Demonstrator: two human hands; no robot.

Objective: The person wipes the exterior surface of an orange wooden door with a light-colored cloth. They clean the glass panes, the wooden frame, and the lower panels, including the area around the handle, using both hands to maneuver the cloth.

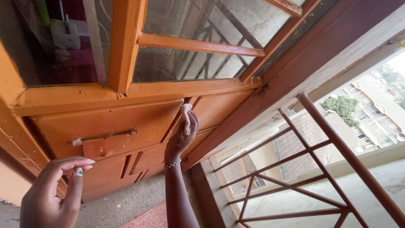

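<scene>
Against the orange door (126, 126) that fills most of my view, I am working near the right edge of its lower wooden panel, just below the horizontal rail under the glass panes (198, 38). Largest is the door itself: orange-painted wood, dusty and flecked with pale specks across the panel, with a sliding bolt (103, 137) lying across the panel's left half. To the right a reddish-brown metal railing (320, 160) slants across the balcony, with rooftops and trees beyond it. Below, the concrete floor (126, 207) runs along the door's bottom edge.

My right hand (182, 137), a beaded bracelet (172, 164) at its wrist, is closed around a small white cloth (185, 113), its fingers pinching the wad and pressing it to the wood at the panel's upper right corner. My left hand (52, 192) hangs near the bottom left, away from the door, thumb and fingers curled loosely toward each other with nothing between them.

Judging by the specks and grime showing over most of the panel and the frame, I would say the wiping is at an early stage: only this corner is under the cloth, and the rest of the panel, the bolt area and the lower slats look untouched.
</scene>
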